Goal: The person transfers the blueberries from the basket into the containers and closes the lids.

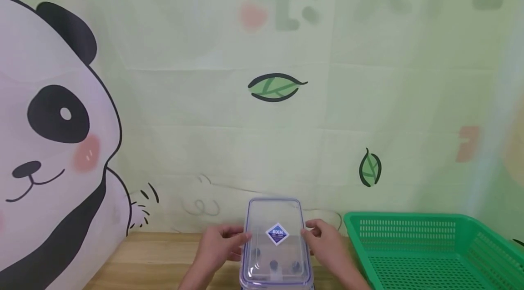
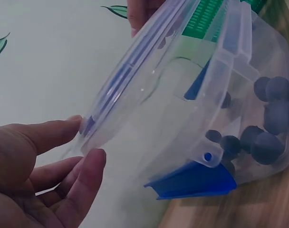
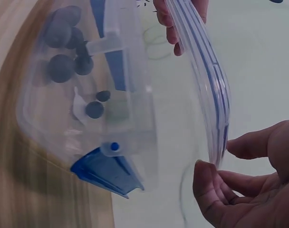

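Observation:
A clear lid [image 1: 275, 210] with a blue seal and a diamond-shaped label is held tilted between both hands. My left hand [image 1: 218, 250] pinches its left edge with thumb and fingers; my right hand [image 1: 327, 245] pinches the opposite edge. Both wrist views show the lid apart from a clear plastic box [image 3: 130, 156]. Several dark round balls [image 2: 267, 147] lie inside the box, along with a small white piece [image 3: 80, 105] of unclear kind. A blue latch [image 2: 194, 180] hangs outward from the box's side. In the head view the lid covers most of the box.
A green perforated basket [image 1: 409, 218] stands to the right on the wooden table [image 1: 159, 253]. Behind the table hangs a pale green cloth [image 1: 196, 99] printed with a panda and leaves.

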The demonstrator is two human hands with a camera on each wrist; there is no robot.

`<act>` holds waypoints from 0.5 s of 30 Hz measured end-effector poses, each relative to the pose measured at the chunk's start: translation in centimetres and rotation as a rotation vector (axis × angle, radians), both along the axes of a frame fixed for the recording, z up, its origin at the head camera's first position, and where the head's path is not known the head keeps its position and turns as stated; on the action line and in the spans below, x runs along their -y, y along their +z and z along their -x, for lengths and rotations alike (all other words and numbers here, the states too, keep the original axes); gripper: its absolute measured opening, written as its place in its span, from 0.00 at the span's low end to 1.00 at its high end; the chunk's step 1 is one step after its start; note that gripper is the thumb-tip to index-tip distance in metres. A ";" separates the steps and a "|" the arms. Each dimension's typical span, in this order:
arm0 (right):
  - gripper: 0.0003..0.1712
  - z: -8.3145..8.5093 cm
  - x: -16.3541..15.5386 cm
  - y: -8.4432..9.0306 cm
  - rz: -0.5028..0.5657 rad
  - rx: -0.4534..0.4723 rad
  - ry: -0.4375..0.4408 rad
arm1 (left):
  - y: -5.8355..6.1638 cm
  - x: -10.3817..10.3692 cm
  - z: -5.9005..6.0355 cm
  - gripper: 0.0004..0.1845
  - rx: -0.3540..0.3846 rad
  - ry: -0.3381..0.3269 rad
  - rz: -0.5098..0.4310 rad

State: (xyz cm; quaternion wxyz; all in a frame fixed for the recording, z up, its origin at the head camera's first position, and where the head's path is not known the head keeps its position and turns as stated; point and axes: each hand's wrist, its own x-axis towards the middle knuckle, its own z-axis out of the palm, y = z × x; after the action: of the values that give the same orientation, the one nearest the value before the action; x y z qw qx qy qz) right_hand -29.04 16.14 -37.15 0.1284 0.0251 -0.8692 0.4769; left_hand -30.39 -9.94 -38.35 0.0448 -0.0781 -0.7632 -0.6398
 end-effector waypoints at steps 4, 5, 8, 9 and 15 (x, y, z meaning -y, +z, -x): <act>0.19 0.4 0.2 -1.1 -0.027 0.017 0.025 | -0.9 0.3 0.5 0.18 0.051 -0.022 0.031; 0.18 0.5 0.2 -1.4 -0.036 0.024 0.029 | -1.1 0.3 0.6 0.17 0.061 -0.026 0.041; 0.17 0.7 0.2 -1.9 -0.054 0.036 0.027 | -1.6 0.2 0.6 0.14 0.079 -0.055 0.052; 0.16 0.7 0.2 -2.0 -0.057 0.036 0.024 | -1.7 0.2 0.5 0.13 0.073 -0.066 0.053; 0.15 0.8 0.2 -2.0 -0.080 0.120 -0.004 | -2.2 -0.1 0.3 0.10 0.049 -0.086 0.092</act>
State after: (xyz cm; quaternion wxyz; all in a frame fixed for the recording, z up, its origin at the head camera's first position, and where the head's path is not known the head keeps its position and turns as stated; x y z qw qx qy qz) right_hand -29.80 15.96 -39.19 0.0759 -0.0002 -0.8936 0.4423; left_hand -30.70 -9.84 -40.57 -0.0049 -0.0971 -0.7888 -0.6070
